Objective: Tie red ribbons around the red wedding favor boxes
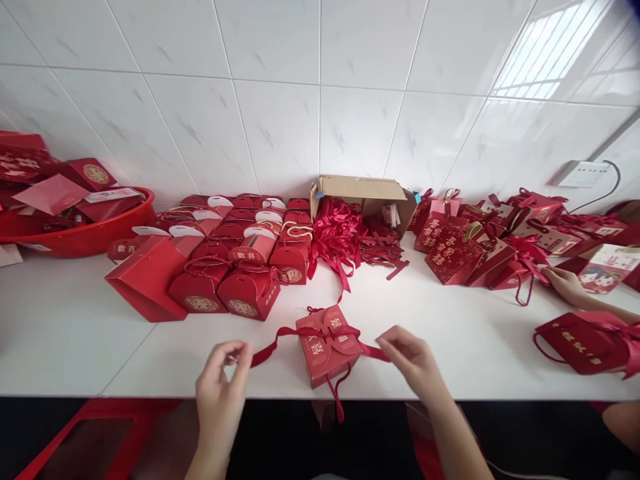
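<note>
A small red gift box with pale printed characters sits near the table's front edge. A dark red ribbon crosses its top, passing through the middle where the flaps meet. My left hand pinches the ribbon's left end, left of the box. On the other side, my right hand pinches the right end. Both ends are held out sideways, apart from the box. A twisted red cord handle hangs from the box over the front edge, and a bit more of it shows behind the box.
Rows of red gift boxes stand at the back left beside a red basin of boxes. A cardboard box holds ribbons. More boxes stand right. A co-worker's hand reaches in near a beribboned box.
</note>
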Demonstrator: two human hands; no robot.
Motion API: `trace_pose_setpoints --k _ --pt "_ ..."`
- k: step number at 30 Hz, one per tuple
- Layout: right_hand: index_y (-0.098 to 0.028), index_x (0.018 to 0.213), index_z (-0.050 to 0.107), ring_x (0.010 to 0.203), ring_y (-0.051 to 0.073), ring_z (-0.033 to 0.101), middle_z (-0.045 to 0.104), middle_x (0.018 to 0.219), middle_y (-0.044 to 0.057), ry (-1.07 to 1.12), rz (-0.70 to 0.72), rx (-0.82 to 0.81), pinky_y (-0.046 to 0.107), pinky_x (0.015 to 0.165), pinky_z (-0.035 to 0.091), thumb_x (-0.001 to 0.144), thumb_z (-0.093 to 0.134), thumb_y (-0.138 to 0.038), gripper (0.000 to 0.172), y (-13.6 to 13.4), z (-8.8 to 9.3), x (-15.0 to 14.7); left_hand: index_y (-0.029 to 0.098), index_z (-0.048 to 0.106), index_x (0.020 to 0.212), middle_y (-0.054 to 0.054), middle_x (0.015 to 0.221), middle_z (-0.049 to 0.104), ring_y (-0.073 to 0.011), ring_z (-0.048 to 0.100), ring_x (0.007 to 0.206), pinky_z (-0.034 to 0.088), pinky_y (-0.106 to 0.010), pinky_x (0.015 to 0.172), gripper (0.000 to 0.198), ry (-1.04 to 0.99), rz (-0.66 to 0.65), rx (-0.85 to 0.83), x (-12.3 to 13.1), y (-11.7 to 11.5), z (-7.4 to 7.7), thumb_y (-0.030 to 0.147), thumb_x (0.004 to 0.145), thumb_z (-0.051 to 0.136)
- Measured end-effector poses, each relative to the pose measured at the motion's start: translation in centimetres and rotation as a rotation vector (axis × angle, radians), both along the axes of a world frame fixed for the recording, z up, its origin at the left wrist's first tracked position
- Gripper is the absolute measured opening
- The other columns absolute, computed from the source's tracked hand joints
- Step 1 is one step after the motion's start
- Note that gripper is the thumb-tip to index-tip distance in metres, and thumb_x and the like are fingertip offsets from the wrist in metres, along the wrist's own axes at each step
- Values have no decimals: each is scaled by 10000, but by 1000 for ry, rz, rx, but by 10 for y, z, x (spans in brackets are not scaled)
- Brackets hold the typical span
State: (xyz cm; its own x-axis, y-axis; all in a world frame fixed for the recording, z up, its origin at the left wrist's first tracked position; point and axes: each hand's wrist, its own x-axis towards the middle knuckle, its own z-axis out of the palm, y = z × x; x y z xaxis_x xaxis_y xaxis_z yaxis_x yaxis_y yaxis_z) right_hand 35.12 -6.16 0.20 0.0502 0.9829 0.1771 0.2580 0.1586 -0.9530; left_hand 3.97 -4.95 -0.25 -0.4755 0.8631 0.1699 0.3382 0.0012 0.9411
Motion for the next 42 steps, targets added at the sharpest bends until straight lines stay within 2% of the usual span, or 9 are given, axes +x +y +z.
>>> trace_pose_setpoints --k 3,6,10,15,21,26,30,35,42 --pt "-216 948 692 979 230 617 669 1005 84 122 133 -26 341 866 486 918 553 -405 237 -12 -6 -25 207 698 852 -58 911 665 -245 622 911 499 -307 791 284 51 -386 -107 15 -21 -2 472 834 597" --pt "-238 1065 666 1042 230 609 670 1071 79 272 117 -97 338 905 482 928 535 -430 270 -23 -14 -47 230 675 1092 -82 1119 652 -266 604 1065 497 -330 881 355 -5 -548 -195 34 -25 1 471 898 500" --pt "-231 1046 670 797 167 600 653 909 42 462 -40 -202 276 731 501 867 621 -480 310 -37 -27 -70 257 584 1250 -82 1325 562 -270 484 1267 389 -378 1050 396 -67 -546 -124 47 -21 -1 442 942 417" --pt "-228 976 676 567 85 489 578 777 -10 914 -115 -380 199 478 390 814 644 -569 379 -31 -32 -74 235 606 1227 -74 1385 545 -284 447 1317 421 -347 992 413 -408 -507 -176 49 -9 -5 455 882 543" --pt "-219 897 670 559 80 528 632 882 0 1027 -184 -421 194 426 359 719 737 -568 398 6 -19 -51 190 689 1004 -65 1040 713 -186 671 869 520 -269 675 251 -1029 -346 -156 51 29 18 338 802 665" --pt "-224 900 681 538 75 464 589 772 -28 922 -172 -248 210 463 349 694 788 -475 342 29 11 -39 209 698 812 23 836 709 -108 638 737 516 -219 669 168 -1070 -335 71 52 47 54 319 710 774" --pt "-192 723 634 532 85 365 459 578 -48 560 -63 55 232 504 297 830 670 -461 292 35 60 -37 167 715 761 -1 773 711 -119 633 753 497 -214 714 208 -928 -437 194 65 50 89 270 634 844" --pt "-188 682 583 570 102 380 453 603 -35 248 79 334 253 536 298 877 616 -413 299 36 118 -45 184 736 815 -2 779 719 -125 638 785 479 -223 772 131 -651 -617 351 83 47 124 274 729 781" --pt "-193 667 577 595 112 406 481 634 -23 161 170 434 258 554 323 885 609 -385 292 40 141 -54 190 738 823 -12 787 722 -159 651 788 490 -262 780 115 -582 -732 404 95 43 142 282 755 750"
